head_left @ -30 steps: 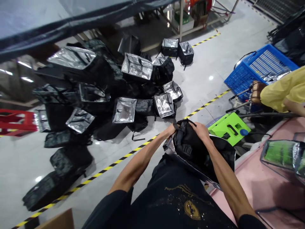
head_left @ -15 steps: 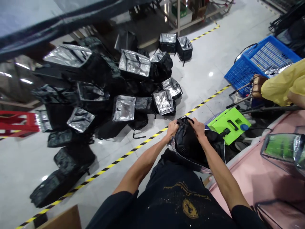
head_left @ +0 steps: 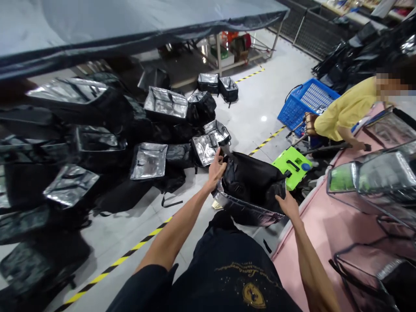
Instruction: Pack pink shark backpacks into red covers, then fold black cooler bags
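I hold a black insulated bag (head_left: 251, 180) with a silver lining in front of my body, above the floor. My left hand (head_left: 216, 167) is closed on the bag's upper left corner near a strap. My right hand (head_left: 287, 204) grips the bag's lower right edge, fingers curled on the fabric. The bag lies tilted, its silver rim (head_left: 242, 210) facing me.
A large pile of black bags with silver linings (head_left: 97, 143) covers the floor to the left. A pink table (head_left: 312, 234) with more bags is at right. A person in a yellow top (head_left: 344, 112) leans over it. A green stool (head_left: 290, 162) and blue crate (head_left: 305, 102) stand beyond.
My hands have moved apart from the bag's top handle: the left stays at the upper left, the right dropped to the lower right edge. The bag spread open wider and my view swung right.
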Demonstrator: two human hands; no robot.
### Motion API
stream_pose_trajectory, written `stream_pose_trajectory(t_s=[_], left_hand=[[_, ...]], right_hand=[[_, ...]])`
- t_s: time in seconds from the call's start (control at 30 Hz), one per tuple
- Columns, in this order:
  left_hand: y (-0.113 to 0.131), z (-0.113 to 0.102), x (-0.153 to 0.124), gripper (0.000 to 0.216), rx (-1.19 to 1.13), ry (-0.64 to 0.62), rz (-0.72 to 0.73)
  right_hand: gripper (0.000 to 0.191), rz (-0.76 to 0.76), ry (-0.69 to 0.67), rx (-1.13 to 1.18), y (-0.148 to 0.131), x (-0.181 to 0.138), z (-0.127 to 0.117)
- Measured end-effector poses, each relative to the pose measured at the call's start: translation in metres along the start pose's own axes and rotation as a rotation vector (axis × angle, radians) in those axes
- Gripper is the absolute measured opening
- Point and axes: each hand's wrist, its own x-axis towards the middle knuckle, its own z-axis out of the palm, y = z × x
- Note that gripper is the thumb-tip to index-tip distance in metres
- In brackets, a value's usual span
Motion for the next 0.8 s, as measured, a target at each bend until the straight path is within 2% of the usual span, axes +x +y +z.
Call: stream_pose_trajectory(t_s=[0.1, 0.17, 0.23, 0.3, 0.37, 0.43, 0.5, 0.6, 0.7, 0.8], left_hand=[[0.033, -0.021, -0.003, 0.068, 0.033, -0.063, 0.410], [0.063, -0.025, -0.017, 0.065, 0.084, -0.107, 0.600], [0.091, -0.019, -0.042, 0.081, 0.170, -0.148, 0.665], [0.111, -0.006, -0.075, 0.114, 0.273, -0.155, 0.666], [0.118, 0.005, -0.105, 0.136, 0.358, -0.102, 0.644], [0.112, 0.006, -0.126, 0.138, 0.386, -0.005, 0.613], [0.096, -0.009, -0.138, 0.132, 0.356, 0.071, 0.588], [0.071, -0.054, -0.152, 0.115, 0.269, 0.100, 0.565], [0.059, -0.098, -0.179, 0.071, 0.282, 0.100, 0.528], [0.061, -0.114, -0.212, 0.038, 0.409, 0.117, 0.510]], right_hand=[[0.049, -0.055, 0.171, -0.103, -0.013, -0.028, -0.021], [0.050, -0.081, 0.282, -0.165, -0.023, -0.050, -0.047], [0.051, -0.116, 0.366, -0.205, -0.034, -0.074, -0.070], [0.052, -0.192, 0.448, -0.225, -0.048, -0.098, -0.084], [0.052, -0.347, 0.528, -0.241, -0.063, -0.122, -0.083], [0.052, -0.544, 0.587, -0.241, -0.076, -0.142, -0.072], [0.050, -0.717, 0.613, -0.207, -0.085, -0.157, -0.058], [0.046, -0.910, 0.635, -0.133, -0.086, -0.171, -0.044], [0.050, -1.098, 0.642, -0.071, -0.074, -0.174, -0.040], [0.059, -1.229, 0.625, 0.021, -0.057, -0.163, -0.038]])
